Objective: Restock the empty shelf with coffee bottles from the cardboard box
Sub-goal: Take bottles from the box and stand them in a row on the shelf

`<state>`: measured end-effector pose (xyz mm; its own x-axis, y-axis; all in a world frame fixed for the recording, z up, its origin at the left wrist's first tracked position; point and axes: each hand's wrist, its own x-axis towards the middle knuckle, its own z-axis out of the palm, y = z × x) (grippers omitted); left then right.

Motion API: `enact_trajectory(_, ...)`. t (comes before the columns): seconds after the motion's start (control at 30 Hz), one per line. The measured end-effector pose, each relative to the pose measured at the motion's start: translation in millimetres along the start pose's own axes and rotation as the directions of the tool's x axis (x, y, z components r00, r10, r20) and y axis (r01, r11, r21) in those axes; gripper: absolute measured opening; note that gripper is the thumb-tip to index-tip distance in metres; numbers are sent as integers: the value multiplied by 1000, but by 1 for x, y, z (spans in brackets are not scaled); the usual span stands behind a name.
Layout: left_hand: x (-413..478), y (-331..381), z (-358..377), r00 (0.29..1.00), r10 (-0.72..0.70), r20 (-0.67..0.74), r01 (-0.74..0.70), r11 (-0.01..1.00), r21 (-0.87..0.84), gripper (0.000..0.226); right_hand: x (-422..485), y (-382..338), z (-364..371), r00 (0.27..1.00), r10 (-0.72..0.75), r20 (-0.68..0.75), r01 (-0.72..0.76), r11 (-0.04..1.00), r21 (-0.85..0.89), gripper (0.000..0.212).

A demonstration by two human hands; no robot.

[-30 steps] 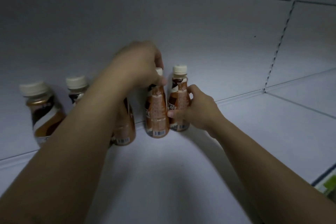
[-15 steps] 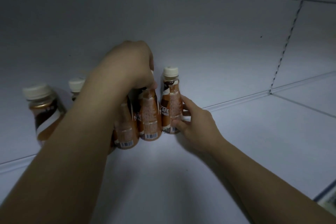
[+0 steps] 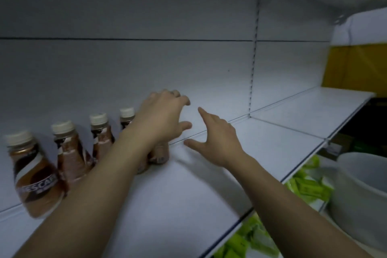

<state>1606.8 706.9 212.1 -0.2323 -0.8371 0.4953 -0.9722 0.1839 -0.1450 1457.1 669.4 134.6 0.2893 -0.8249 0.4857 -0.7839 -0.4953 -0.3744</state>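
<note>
Several brown coffee bottles with cream caps stand in a row along the back of the white shelf (image 3: 209, 184). The nearest bottle (image 3: 35, 176) is at far left, then a second bottle (image 3: 70, 153) and a third bottle (image 3: 100, 136). Behind my left forearm only the base of the rightmost bottle (image 3: 159, 154) shows. My left hand (image 3: 163, 117) hovers over that end of the row, fingers apart, holding nothing. My right hand (image 3: 217, 140) is just right of it, fingers spread, apart from the bottles. No cardboard box is in view.
The shelf stretches bare to the right past a slotted upright (image 3: 254, 58). Below the shelf's front edge lie green packets (image 3: 307, 186) and a white bucket (image 3: 362, 195). A yellow panel (image 3: 356, 67) stands at far right.
Both hands have let go of the bottles and lifted off with fingers apart. The view has swung right, so the row now sits further left.
</note>
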Motion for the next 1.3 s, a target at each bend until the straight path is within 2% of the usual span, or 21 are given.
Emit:
enact_trajectory(0.17,6,64,7,986,155,58,-144,977,-160,60,-47,58,-58,986,144,-89,-155,980,-128,93)
enact_trajectory(0.33,18,166,18,920,385,77,-331,866,-375,60,-124,125,-104,930,331,-162,-360,910,-206,94)
enact_trajectory(0.47,14,258,45,836,544,68,-449,750,-486,61,-204,178,-130,836,516,-184,-548,792,-269,95)
enact_trajectory(0.57,-3,318,75,773,627,97,-482,679,-554,62,-271,211,-139,715,672,-194,-697,660,-280,93)
enact_trajectory(0.7,-33,387,123,682,703,200,-431,608,-667,66,-351,246,-137,539,822,-184,-829,480,-286,90)
enact_trajectory(0.8,-61,433,152,603,753,265,-378,562,-736,66,-400,263,-126,388,914,-118,-890,339,-304,92)
enact_trajectory(0.93,-89,477,186,491,779,390,-306,573,-760,67,-446,281,-108,220,976,5,-931,211,-298,88)
enact_trajectory(1.1,-114,511,240,385,725,571,-173,664,-727,59,-478,312,-77,109,988,106,-962,131,-238,73)
enact_trajectory(1.23,-135,527,290,301,662,687,-80,735,-673,40,-502,345,-46,54,976,209,-960,108,-259,82)
enact_trajectory(1.3,-147,536,317,261,633,728,7,753,-658,32,-516,364,-29,-19,966,257,-966,49,-254,83)
